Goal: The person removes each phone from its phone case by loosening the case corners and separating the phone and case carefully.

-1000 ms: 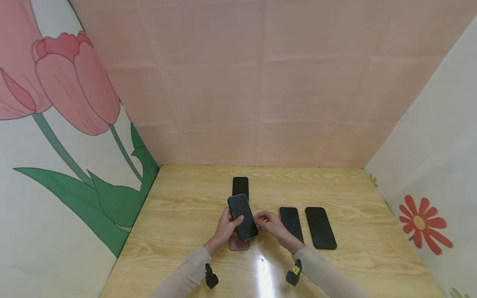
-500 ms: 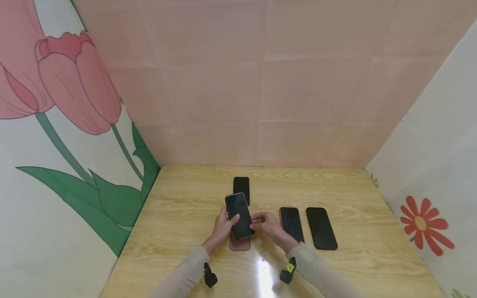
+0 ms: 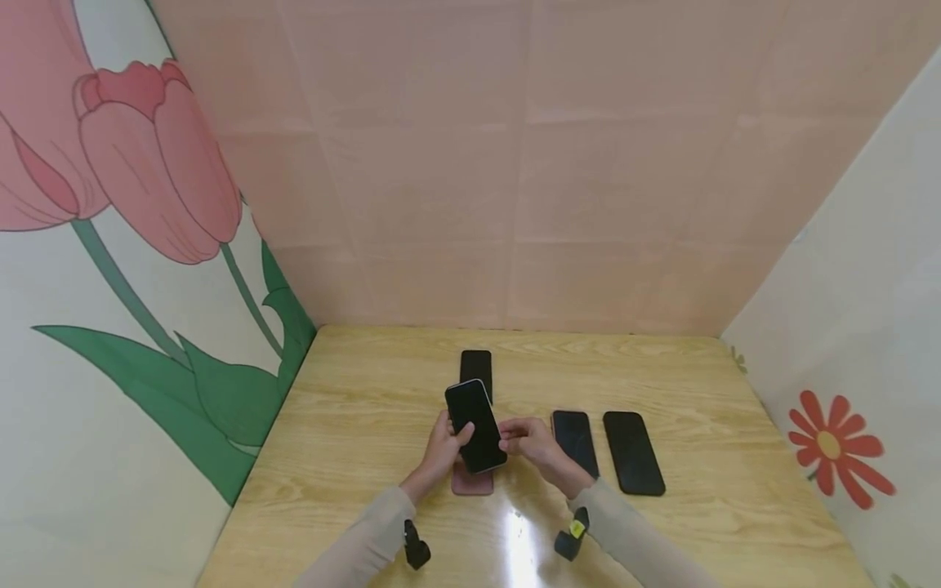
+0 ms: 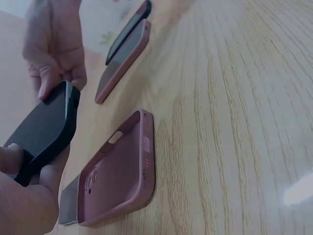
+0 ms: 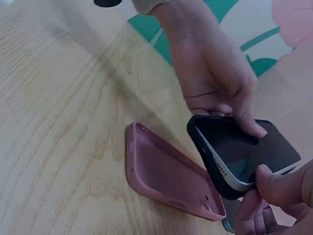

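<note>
Held phone (image 3: 483,433), right hand (image 3: 531,441) nudged slightly rightward. Phone hangs above surface (image 3: 353,408), partly hiding pink case (image 3: 473,485), far phone (image 3: 476,365); two phones (image 3: 635,453) lie right. Left hand (image 3: 439,453) grips phone; right hand pinches its corner.

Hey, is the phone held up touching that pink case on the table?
Apart. The left wrist view shows the wooden table in a gap between the raised phone and the pink case.

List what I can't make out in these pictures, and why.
Back of the held phone, right wrist view: covered by the black case.
Near end of the far phone, head view: behind the held phone.
Underside of the pink case, right wrist view: against the table.
Rest of the sleeves, head view: cut off by the bottom edge.
</note>
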### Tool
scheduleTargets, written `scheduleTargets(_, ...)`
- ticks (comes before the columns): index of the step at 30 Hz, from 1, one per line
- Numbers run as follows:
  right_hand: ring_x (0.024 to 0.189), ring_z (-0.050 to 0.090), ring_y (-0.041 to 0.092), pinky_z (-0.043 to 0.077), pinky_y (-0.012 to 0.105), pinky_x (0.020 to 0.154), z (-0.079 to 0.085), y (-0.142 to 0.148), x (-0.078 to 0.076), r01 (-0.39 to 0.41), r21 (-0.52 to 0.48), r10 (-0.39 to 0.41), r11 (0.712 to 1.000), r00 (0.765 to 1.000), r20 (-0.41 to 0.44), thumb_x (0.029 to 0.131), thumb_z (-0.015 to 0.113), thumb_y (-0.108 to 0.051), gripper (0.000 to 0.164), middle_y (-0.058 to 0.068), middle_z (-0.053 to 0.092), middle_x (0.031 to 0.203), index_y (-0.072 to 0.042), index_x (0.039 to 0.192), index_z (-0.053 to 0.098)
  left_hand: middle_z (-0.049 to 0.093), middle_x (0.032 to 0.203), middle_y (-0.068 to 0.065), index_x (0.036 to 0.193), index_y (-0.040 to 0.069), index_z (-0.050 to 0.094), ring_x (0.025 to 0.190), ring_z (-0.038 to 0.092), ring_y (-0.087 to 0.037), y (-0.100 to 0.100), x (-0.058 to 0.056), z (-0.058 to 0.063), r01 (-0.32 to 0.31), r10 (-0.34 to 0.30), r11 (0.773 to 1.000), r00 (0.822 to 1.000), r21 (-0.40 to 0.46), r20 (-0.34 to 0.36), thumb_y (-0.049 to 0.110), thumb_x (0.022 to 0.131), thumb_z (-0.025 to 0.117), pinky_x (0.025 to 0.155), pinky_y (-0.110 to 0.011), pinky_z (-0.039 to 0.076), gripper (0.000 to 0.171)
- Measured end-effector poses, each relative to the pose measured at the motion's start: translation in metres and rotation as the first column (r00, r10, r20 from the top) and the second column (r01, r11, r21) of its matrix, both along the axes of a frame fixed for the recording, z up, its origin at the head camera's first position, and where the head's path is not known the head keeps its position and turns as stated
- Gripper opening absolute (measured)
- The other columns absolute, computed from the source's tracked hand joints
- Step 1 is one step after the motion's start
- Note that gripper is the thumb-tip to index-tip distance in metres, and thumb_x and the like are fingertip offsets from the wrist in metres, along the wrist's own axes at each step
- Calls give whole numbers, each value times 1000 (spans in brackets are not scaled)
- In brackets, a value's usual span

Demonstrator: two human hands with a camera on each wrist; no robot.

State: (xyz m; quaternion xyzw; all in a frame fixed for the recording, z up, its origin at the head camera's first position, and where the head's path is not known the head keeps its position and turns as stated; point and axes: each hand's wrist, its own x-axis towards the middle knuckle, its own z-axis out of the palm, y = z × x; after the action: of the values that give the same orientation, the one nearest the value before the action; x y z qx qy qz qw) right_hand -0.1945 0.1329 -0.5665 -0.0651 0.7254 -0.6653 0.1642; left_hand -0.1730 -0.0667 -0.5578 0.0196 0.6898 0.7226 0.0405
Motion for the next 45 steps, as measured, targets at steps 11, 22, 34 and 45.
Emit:
scheduleTargets(11,76,58,9,51,23,71,2,4,-3,-158,-47,161,986,985,66,88,59,10,34,2,62,82,23,119,54,66,101,-28,122,-11,42,90,69,-34,-2,0,-4,53,-55,997,998,63,36,4,101,55,75,-41,59,29)
scheduleTargets(22,84,63,16,56,41,81,1,4,1,-177,37,177,983,984,12,96,53,3,27,16,67,95,14,120,58,65,104,-25,121,-10,42,92,68,-32,-1,1,2,25,-31,996,997,87,69,5,99,57,80,-41,57,31)
scheduleTargets(34,97,66,29,45,62,95,-7,10,0,-299,-124,314,946,941,123,89,43,16,56,29,63,116,13,143,30,61,106,-26,130,-10,36,92,69,-37,-2,-6,-16,34,-55,991,986,131,155,7,104,46,75,-49,58,32)
scheduleTargets(45,97,65,32,47,61,93,-11,13,-1,-312,-194,337,930,934,116,78,40,22,65,26,62,114,18,141,27,67,106,-25,139,-3,33,89,69,-32,-6,-9,-30,98,-121,986,978,134,173,17,109,34,78,-53,57,37)
